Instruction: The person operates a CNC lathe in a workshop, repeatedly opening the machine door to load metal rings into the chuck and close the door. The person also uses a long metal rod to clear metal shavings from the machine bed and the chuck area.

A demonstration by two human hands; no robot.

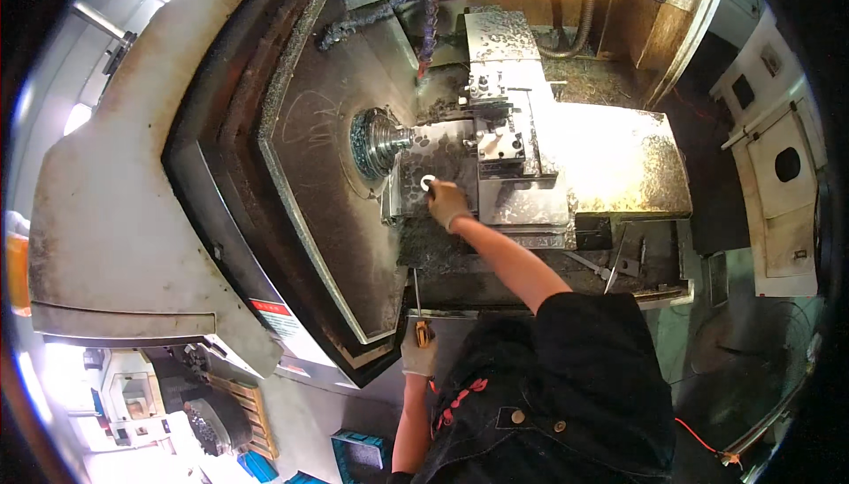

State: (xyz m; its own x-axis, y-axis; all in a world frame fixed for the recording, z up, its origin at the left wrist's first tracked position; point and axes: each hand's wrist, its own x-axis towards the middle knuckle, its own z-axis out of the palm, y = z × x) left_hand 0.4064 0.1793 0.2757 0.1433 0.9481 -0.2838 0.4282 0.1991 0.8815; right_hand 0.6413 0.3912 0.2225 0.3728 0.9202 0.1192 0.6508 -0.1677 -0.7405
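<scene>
The right forearm is slanting up and leftward, holding the right hand (449,203), palm down, over the front edge of the wet grey metal bed (438,158). Its fingers are pinching a small white ring (424,181) above that bed, near the round steel chuck (376,143). The left forearm is rising almost vertically; the left hand (417,358) is gripping a yellow-handled tool with a long thin metal shaft (424,334) just outside the front edge of the dark metal trough (478,282), near its left corner. One ring, one chuck and one yellow-handled tool are showing; at least two metal hand tools (594,265) are lying toward the trough's right front corner. One red-and-white label (274,311) is facing outward on the machine door, its print appearing too small to read.
</scene>
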